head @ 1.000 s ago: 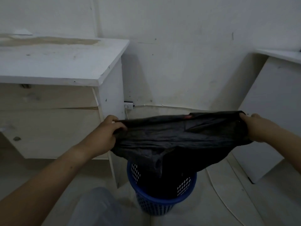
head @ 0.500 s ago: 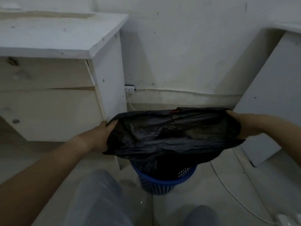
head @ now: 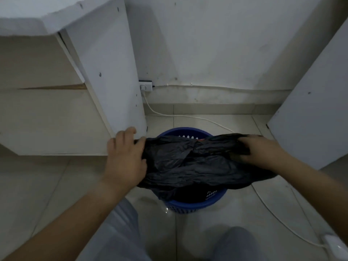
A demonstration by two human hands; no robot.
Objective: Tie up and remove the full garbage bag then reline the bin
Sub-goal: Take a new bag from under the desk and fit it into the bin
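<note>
Compared with half a second before, both hands had come down and the black bag [head: 188, 166] had dropped from clear above the blue bin [head: 195, 205] to the level of its rim.

We found the bag stretched sideways across the bin's mouth, crumpled, with its lower part hanging down inside the bin. The left hand [head: 124, 157] gripped the bag's left edge, fingers curled over the film. The right hand [head: 261, 151] clutched the right edge, fingertips buried in the folds. The bin stood on the floor [head: 56, 185], just beside the foot of a white cabinet [head: 113, 72], with a white cable [head: 188, 116] running behind it.

We judged the step in hand to be relining, since the bag looked limp and slack rather than full. We could not see whether its mouth was open. The next move would call for parting the mouth, pushing the body down into the bin and folding the edge over the rim all round.
</note>
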